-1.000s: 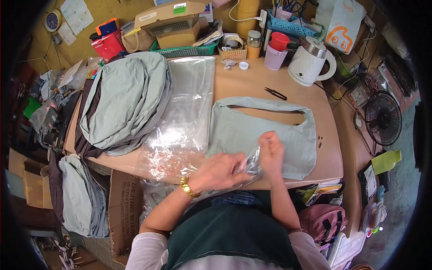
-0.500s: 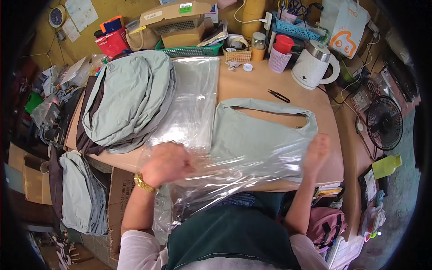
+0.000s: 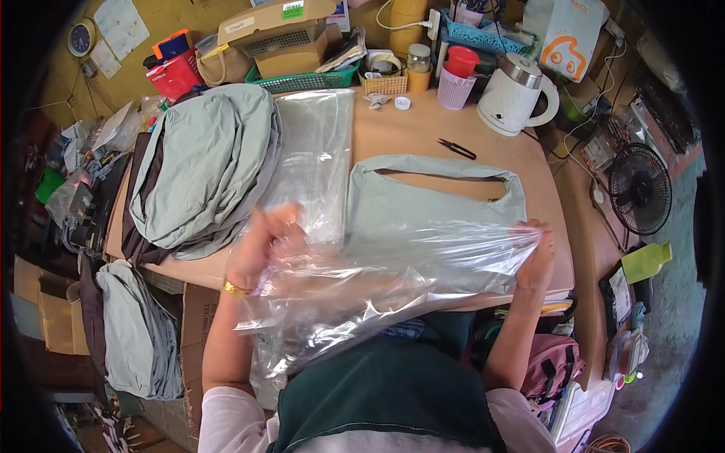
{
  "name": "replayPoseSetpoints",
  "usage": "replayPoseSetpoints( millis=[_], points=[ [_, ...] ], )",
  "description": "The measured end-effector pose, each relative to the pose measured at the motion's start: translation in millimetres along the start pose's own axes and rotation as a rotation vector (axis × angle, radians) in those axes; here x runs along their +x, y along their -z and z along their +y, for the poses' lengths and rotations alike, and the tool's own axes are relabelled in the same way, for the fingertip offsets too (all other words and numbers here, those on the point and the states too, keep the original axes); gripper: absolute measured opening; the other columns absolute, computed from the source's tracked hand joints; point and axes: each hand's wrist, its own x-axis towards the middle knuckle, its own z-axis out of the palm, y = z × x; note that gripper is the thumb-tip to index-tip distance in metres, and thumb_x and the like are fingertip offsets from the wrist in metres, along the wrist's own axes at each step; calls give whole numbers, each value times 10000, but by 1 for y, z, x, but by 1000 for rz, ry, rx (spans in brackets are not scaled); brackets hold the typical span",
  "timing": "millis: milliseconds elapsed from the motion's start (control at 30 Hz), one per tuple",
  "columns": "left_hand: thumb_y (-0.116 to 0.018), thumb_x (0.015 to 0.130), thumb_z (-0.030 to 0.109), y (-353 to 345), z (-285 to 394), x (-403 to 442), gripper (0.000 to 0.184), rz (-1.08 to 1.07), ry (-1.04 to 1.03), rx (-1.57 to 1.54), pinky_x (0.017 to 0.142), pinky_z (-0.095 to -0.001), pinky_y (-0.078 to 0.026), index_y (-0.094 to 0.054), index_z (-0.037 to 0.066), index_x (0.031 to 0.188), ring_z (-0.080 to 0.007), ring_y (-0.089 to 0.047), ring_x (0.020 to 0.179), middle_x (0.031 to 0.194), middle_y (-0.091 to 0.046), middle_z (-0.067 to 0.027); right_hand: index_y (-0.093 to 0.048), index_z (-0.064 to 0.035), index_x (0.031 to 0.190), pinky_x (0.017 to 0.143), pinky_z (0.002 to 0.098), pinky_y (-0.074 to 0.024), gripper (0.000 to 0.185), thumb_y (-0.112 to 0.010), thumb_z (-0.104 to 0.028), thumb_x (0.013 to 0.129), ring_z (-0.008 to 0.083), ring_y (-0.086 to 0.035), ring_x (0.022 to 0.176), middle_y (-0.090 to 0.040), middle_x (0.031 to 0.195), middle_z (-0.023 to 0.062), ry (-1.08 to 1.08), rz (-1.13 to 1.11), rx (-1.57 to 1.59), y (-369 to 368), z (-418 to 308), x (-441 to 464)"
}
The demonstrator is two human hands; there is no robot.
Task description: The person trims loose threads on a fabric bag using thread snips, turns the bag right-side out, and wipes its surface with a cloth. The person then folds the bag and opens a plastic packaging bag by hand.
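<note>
A clear plastic bag point(image 3: 393, 283) stretches across the front of the table, over the lower part of a pale grey-green fabric bag point(image 3: 423, 200) lying flat with its handle loop toward the back. My right hand point(image 3: 536, 260) is closed on the plastic bag's right edge and pulls it taut into creases. At the plastic's left end is my left hand point(image 3: 270, 238), raised and smeared by motion. Its grip is unclear, and plastic lies against the wrist, beside a gold bracelet. Just behind it lies a stack of clear plastic bags point(image 3: 321, 151).
Piled grey-green fabric bags point(image 3: 211, 166) cover the table's left side, and more hang at lower left point(image 3: 140, 332). Black thread snips point(image 3: 457, 149) lie behind the fabric bag. A white kettle point(image 3: 510, 98), a lilac cup point(image 3: 455, 87) and baskets line the back; a fan point(image 3: 640, 189) stands right.
My left hand has moved up and slightly left, and the plastic now spreads wider and further left. My right hand has shifted slightly down, holding the plastic's edge. The view has shifted a little.
</note>
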Motion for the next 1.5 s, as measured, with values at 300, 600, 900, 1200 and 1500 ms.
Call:
replayPoseSetpoints(
  millis=[300,600,900,1200,1500],
  points=[
    [-568,976,228,26,17,13,205,120,-48,745,681,-258,-449,-574,26,1012,-109,-508,687,713,-523,-11,-582,-82,867,611,231,-442,210,-586,-267,967,60,-510,657,-523,766,-12,-529,-1180,-450,-14,-18,-11],
    [-672,901,190,48,26,5,241,17,129,1012,743,-284,-488,-594,38,1070,-160,-604,835,937,-632,-71,-637,-21,940,684,264,-482,125,-640,-136,889,124,-606,775,-657,869,18,-423,-771,21,-1,0,-7],
    [-555,964,181,26,3,5,288,-16,788,1140,786,-361,-514,-605,-35,1148,-182,-616,861,948,-669,-74,-645,-33,971,647,312,-497,156,-613,-179,926,127,-613,677,-647,737,33,-500,-97,511,-18,5,-8],
    [-671,827,97,51,-2,-10,204,-7,360,784,767,-311,-502,-630,-2,1001,-178,-617,832,903,-647,-67,-666,-43,816,522,271,-437,341,-731,-377,851,106,-578,576,-644,684,26,-352,-194,681,-19,12,-12],
    [-615,905,137,54,10,-15,206,274,182,155,817,-293,-528,-643,31,1080,-170,-639,830,929,-677,-74,-679,-23,952,483,288,-463,359,-564,-363,936,123,-601,563,-653,671,37,-287,-853,-54,-16,16,-34]
  ],
)
